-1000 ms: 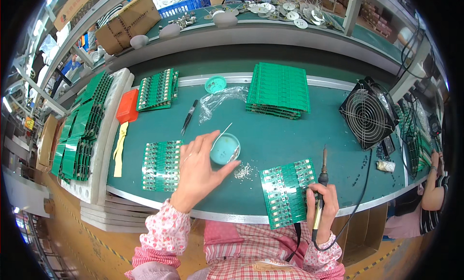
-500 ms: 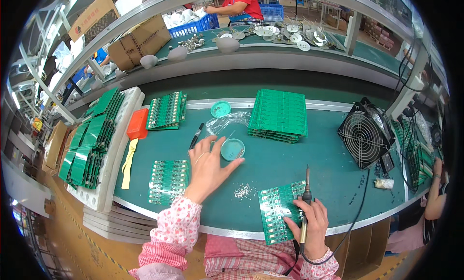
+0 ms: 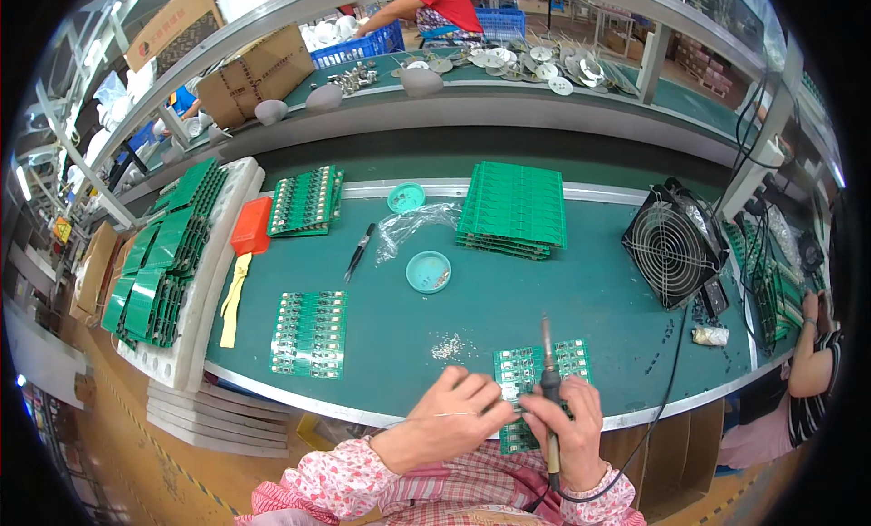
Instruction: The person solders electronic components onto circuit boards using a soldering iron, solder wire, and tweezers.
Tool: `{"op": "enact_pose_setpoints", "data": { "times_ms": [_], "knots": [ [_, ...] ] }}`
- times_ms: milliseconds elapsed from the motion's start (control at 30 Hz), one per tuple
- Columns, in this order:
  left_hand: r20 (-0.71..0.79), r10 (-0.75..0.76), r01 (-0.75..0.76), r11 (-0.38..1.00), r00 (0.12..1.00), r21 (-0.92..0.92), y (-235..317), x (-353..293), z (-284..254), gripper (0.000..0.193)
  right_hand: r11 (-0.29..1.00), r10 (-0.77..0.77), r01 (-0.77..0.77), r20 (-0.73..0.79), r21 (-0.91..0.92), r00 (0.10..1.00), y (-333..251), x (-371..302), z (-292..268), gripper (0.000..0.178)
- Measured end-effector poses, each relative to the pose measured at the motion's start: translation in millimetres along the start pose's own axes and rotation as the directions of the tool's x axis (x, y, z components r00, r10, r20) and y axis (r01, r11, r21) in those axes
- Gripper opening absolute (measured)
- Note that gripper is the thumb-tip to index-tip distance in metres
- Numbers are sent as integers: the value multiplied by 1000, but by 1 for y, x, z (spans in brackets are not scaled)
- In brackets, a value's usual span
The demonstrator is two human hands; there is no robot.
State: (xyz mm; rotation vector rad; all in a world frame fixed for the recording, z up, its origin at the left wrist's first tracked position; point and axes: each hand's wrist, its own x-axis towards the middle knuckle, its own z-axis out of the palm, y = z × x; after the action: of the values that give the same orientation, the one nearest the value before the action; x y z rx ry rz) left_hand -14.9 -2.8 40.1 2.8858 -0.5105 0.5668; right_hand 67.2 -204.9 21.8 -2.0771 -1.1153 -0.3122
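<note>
My right hand (image 3: 576, 426) is closed around a soldering iron (image 3: 550, 381), its metal tip pointing up and away from me. My left hand (image 3: 454, 412) has come beside it with curled fingers near the iron's handle. A thin pale strand lies across those fingers; what they pinch, if anything, is too small to make out. Under both hands, at the table's front edge, lies a green circuit board (image 3: 515, 367), partly covered by them. A scatter of tiny pale parts (image 3: 451, 347) lies just left of that board. Farther off stands a round teal dish (image 3: 428, 273) with small bits inside.
Left on the green table are another circuit board (image 3: 309, 335), a slim black tool (image 3: 360, 252), a yellow strip (image 3: 234, 299) and a red box (image 3: 251, 225). Board stacks (image 3: 511, 208) stand behind. A black fan (image 3: 673, 254) is at the right, the iron's cable (image 3: 670, 394) nearer.
My left hand has moved from beside the teal dish toward me and right, its spread fingers now curled. The soldering iron has shifted slightly left in my right hand.
</note>
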Motion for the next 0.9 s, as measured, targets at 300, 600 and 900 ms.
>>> {"op": "enact_pose_setpoints", "data": {
  "times_ms": [300,600,900],
  "knots": [
    [-19,-50,51,996,999,72,-36,-29,-21,15,986,62,-54,-51,156,997,11,-8,1,23],
    [-409,-637,756,574,654,315,-203,-19,7,17,993,118,-120,-151,2,981,15,-21,3,27],
    [-316,-678,726,686,664,54,-199,-35,-14,20,993,104,-106,-38,-56,994,15,-3,9,33]
  ]
}}
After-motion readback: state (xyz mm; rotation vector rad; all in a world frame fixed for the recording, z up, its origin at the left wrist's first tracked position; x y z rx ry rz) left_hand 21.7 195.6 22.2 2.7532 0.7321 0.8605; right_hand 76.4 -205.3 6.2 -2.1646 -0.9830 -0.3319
